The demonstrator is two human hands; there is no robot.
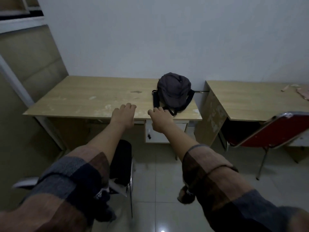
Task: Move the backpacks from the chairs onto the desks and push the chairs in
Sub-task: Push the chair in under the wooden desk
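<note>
From where I watched, the left desk (80, 96) served as the marker for everything else in the dim room. It stood against the pale wall (150, 39), its wooden top scuffed and bare on its left part. My left hand (122, 114) reached out over the desk's front edge near the middle, palm down, fingers curled loosely and close together, holding nothing; whether it touched the wood I could not tell. Below that forearm, in front of the desk and well out from it, stood a black chair (121, 163) with a chrome frame, its seat mostly hidden by the plaid sleeve (70, 186). My right hand (160, 118) stretched over the desk's front edge further right, fingers bent and slightly parted, their tips just beside the black strap (156, 99) of the backpack; I could not tell whether they touched it. The grey backpack (173, 88) sat upright on the desk's right end, near the wall. Under that end hung a white drawer unit (160, 134) with a lock. To the right of the desk, past a narrow gap, stood a second desk (254, 101), and before it a red chair (274, 131), tilted and not pushed in.
</note>
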